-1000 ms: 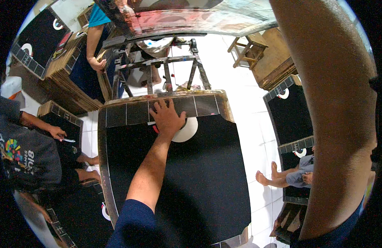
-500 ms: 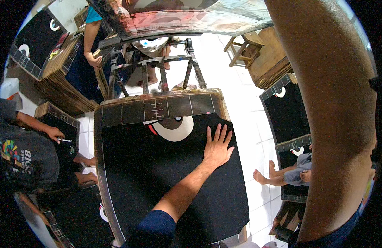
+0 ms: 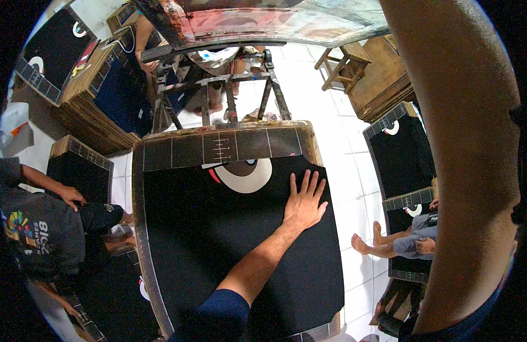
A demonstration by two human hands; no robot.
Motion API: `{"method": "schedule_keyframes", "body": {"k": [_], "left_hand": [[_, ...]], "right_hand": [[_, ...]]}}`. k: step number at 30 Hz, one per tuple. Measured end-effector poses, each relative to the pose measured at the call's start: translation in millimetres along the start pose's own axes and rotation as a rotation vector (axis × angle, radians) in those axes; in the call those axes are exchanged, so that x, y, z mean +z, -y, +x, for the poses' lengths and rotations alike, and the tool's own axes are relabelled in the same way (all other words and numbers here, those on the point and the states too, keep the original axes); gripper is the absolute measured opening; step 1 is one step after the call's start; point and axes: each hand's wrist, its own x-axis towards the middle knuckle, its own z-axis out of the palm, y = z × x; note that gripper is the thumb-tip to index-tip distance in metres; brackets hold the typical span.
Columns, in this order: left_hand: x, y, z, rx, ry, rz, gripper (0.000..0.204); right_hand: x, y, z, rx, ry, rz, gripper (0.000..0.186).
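Observation:
My left hand (image 3: 305,199) lies flat with spread fingers on a black fabric piece (image 3: 229,245), close to its upper right corner. The fabric covers a board (image 3: 186,149) whose dark top strip carries white ruled lines. A print of a white curved shape with grey and red parts (image 3: 246,179) sits at the fabric's upper edge, left of my fingers. Above the board's far end, a large framed screen (image 3: 263,25) stands tilted up, stained red and white. My right forearm (image 3: 463,171) reaches up along the right side, and its hand is out of view.
A dark metal stand (image 3: 229,94) is beyond the board. Stacked boards with dark fabric (image 3: 112,108) stand far left; more printed pieces (image 3: 397,148) lie right. A wooden stool (image 3: 346,65) is far right. People sit on both sides, one in a dark shirt (image 3: 44,228) at left.
The view has shifted slightly; my left hand stays flat on the fabric. The person at left has lowered a hand to the thigh, and the white item near it no longer shows there.

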Motion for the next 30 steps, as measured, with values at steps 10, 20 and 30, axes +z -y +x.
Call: {"method": "schedule_keyframes", "body": {"k": [10, 20, 30], "left_hand": [[-17, -100, -127, 0.414, 0.076, -0.194, 0.066], [14, -131, -191, 0.458, 0.187, -0.143, 0.064], [5, -131, -186, 0.397, 0.178, -0.308, 0.069]], "right_hand": [[-12, 6, 2, 0.01, 0.009, 0.014, 0.109], [-24, 12, 4, 0.013, 0.013, 0.031, 0.109], [-33, 23, -12, 0.06, 0.036, 0.026, 0.113]]}}
